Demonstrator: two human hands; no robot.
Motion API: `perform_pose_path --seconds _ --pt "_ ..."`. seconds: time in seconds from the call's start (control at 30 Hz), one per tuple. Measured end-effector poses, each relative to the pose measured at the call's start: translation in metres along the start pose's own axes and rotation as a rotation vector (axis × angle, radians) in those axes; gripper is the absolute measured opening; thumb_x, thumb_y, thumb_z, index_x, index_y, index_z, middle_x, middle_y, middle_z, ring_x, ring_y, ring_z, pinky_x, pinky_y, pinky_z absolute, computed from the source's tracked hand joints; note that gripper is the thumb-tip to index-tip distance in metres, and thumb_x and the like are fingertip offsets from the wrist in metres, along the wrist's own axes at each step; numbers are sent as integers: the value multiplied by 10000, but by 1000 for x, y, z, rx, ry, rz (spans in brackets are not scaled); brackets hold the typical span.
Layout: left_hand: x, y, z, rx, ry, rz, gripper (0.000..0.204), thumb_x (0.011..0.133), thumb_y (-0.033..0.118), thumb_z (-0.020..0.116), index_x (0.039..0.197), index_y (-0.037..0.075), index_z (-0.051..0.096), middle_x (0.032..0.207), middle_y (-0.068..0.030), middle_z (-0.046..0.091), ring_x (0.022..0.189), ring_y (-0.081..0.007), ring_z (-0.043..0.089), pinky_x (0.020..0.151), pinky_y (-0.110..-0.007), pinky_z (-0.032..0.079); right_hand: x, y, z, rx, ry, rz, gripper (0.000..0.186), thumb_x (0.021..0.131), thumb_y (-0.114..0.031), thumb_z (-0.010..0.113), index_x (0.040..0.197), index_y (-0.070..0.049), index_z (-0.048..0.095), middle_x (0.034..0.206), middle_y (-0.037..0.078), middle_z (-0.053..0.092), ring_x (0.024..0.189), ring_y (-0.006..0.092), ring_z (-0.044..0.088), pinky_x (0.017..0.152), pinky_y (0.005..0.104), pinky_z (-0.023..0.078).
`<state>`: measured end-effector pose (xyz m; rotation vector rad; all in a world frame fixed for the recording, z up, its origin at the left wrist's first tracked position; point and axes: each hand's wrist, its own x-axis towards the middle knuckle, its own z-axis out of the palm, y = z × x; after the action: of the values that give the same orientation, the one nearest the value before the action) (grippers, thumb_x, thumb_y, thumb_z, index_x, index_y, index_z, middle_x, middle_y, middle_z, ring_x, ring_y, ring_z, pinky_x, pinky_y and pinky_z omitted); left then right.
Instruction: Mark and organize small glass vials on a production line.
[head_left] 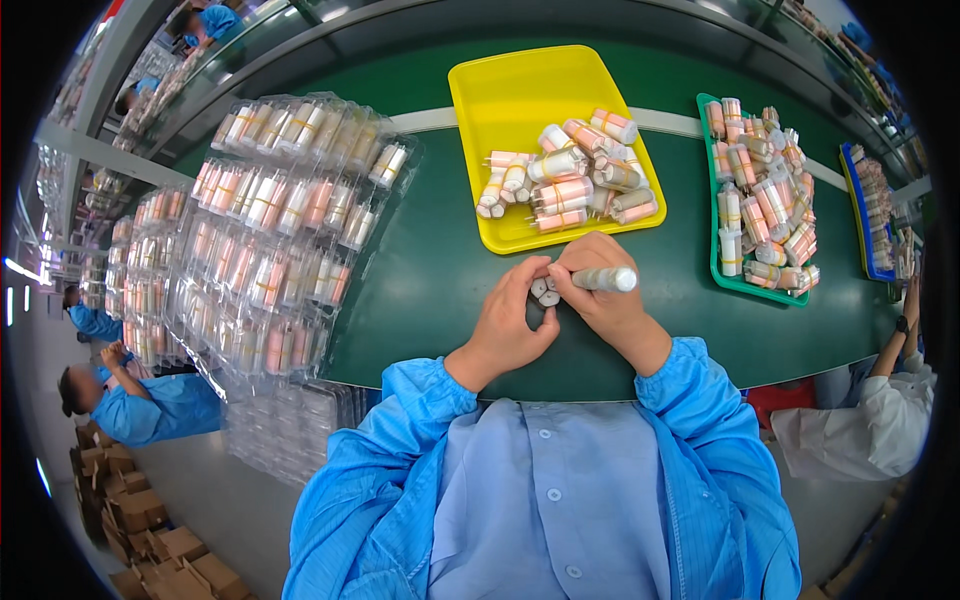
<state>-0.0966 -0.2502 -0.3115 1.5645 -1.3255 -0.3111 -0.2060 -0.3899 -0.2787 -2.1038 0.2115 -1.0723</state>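
Where the blue sleeves (690, 390) end over the green table (410, 325), the left hand (507, 323) curls thumb and fingers around a small bundle of grey-white tubes (546, 292), while the right hand (617, 312) grips a pale cylinder (610, 279) between thumb and fingers, beside that bundle. Just beyond, a yellow tray (510, 100) holds pink and white rolls (562, 192); clear plastic packs (290, 200) stand left, a green tray (713, 235) right
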Motion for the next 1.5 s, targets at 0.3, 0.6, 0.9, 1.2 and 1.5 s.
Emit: perform_pose_path --seconds 0.3,0.6,0.9,1.2,1.5 --pt "2 4 -5 189 81 82 629 748 57 864 1286 9 541 1155 -166 630 1014 -345 643 869 -415 533 -3 1 1 45 -7 14 113 851 -41 770 826 -37 659 849 91 667 763 280 628 684 398 506" --pt "13 -39 -85 452 471 -182 487 877 48 754 1312 -1 540 1134 -154 656 1043 -286 654 936 -381 524 4 7 -13 112 221 144 88 889 14 724 898 -31 650 866 71 654 792 212 617 710 343 493" --pt "43 -7 -68 752 421 172 569 789 94 846 1265 -8 549 1294 -213 570 1133 -392 585 966 -449 490 -2 12 -7 105 204 125 103 871 15 745 863 -33 654 857 75 653 763 212 614 686 352 490" --pt "73 -39 -34 514 339 74 428 790 78 837 1147 -3 617 1150 -164 641 1006 -354 635 866 -436 522 5 3 -7 79 150 112 115 845 1 761 805 -34 660 783 80 646 713 238 614 653 363 484" --pt "42 26 -31 288 122 241 418 748 12 790 1148 25 668 1096 -123 692 961 -320 658 842 -422 531 8 4 -13 67 153 86 116 845 -2 763 819 -40 658 791 78 646 707 241 607 640 364 481"
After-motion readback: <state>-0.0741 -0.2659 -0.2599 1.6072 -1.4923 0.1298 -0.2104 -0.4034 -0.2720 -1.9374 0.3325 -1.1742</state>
